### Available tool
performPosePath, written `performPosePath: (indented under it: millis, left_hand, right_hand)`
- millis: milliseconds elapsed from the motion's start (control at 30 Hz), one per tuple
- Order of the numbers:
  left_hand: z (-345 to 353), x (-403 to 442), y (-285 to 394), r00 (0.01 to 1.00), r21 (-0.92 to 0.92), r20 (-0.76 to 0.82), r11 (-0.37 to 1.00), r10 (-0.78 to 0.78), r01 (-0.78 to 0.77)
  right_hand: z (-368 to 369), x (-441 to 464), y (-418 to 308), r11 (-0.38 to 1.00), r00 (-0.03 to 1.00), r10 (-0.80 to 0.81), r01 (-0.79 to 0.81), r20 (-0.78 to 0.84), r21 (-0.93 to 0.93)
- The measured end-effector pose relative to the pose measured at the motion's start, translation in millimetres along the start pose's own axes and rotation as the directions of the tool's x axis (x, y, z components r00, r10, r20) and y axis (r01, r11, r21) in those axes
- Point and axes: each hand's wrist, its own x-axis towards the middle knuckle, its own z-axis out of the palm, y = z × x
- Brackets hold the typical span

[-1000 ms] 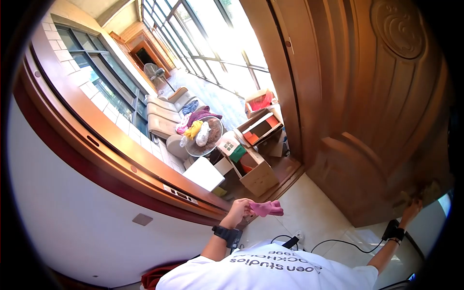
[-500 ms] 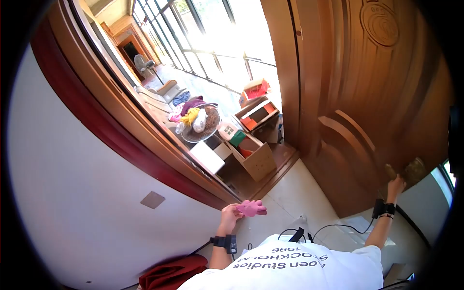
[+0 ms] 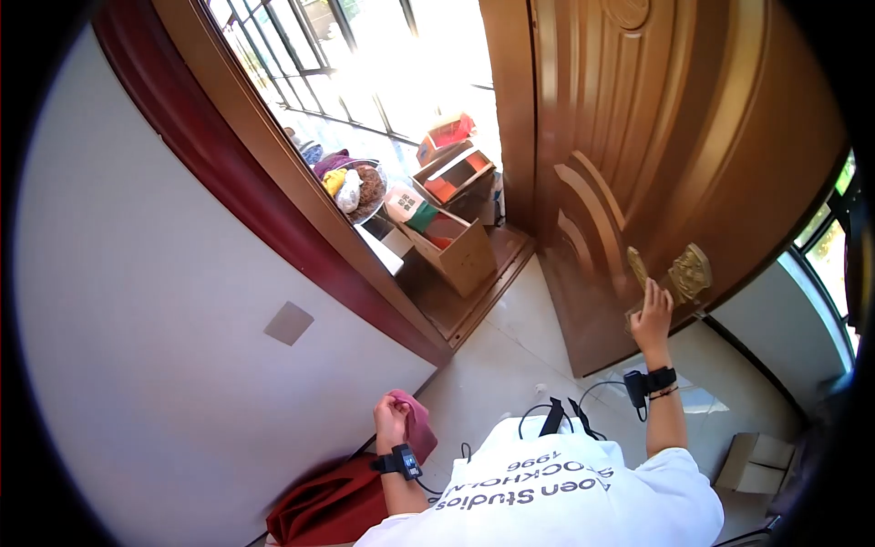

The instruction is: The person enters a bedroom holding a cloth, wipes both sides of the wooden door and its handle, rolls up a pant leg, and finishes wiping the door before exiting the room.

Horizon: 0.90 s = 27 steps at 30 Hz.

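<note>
My left hand (image 3: 392, 421) is closed on a pink cloth (image 3: 418, 428), which hangs down beside the fingers, low in the view and left of my white T-shirt. On the right, my right hand (image 3: 651, 321) has its fingers wrapped round the lower end of the gold door handle (image 3: 637, 264). The handle sits on a brown panelled door (image 3: 665, 137), which stands open. An ornate gold plate (image 3: 691, 272) is fixed to the door just right of the handle. Each wrist wears a black strap with a small device.
Beyond the doorway stand an open cardboard box (image 3: 469, 260), more boxes (image 3: 456, 173) and a glass table with bags on it. A dark red cloth (image 3: 319, 501) lies at lower left by the white wall (image 3: 182, 319). Another carton (image 3: 755, 465) is at lower right.
My right hand and the door handle have shifted left in the view. My left hand has come lower and closer to me, and the pink cloth now hangs down. The view has tilted too.
</note>
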Motion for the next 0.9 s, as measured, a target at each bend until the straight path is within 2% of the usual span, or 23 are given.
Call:
performPosePath:
  millis: [67,133,200,267,400,500,533,600,767,900]
  left_hand:
    - [6,-6,-3,1.0,-0.053,-0.02,0.998,0.015,-0.016]
    - [8,-13,-10,1.0,-0.053,0.005,0.999,-0.005,0.005]
    - [-3,-16,-22,0.996,-0.157,-0.053,0.985,-0.077,0.068]
    - [-20,-17,-30,0.991,-0.136,-0.09,0.987,-0.098,0.085]
    - [-40,-36,-33,0.986,-0.142,-0.149,0.988,-0.075,0.054]
    - [-35,-50,-26,0.994,-0.144,-0.091,0.986,0.065,-0.078]
    - [-28,-57,-21,0.989,-0.11,-0.11,0.988,0.098,-0.11]
    - [-25,-65,-18,0.989,-0.084,-0.047,0.986,0.143,-0.147]
    - [-14,-83,-17,0.986,-0.157,-0.101,0.976,0.134,-0.149]
    - [-29,-75,-26,0.986,-0.243,-0.098,0.958,0.135,-0.155]
  right_hand:
    - [-5,-6,-19,0.997,0.997,-0.069,0.068,0.039,0.024]
    - [1,-10,-36,0.979,0.979,-0.204,0.204,0.027,-0.027]
    - [14,-11,-54,0.965,0.966,-0.259,0.259,0.023,-0.034]
    - [23,-11,-76,0.948,0.948,-0.317,0.318,0.022,-0.033]
    - [23,-3,-106,0.888,0.895,-0.445,0.447,0.045,-0.109]
    - [17,2,-124,0.834,0.859,-0.507,0.51,0.07,-0.211]
    - [15,3,-127,0.827,0.857,-0.51,0.513,0.08,-0.229]
    - [12,4,-133,0.852,0.867,-0.491,0.498,0.083,-0.161]
    - [8,4,-136,0.908,0.906,-0.418,0.416,0.062,0.046]
    - [20,2,-131,0.924,0.923,-0.382,0.382,0.047,0.007]
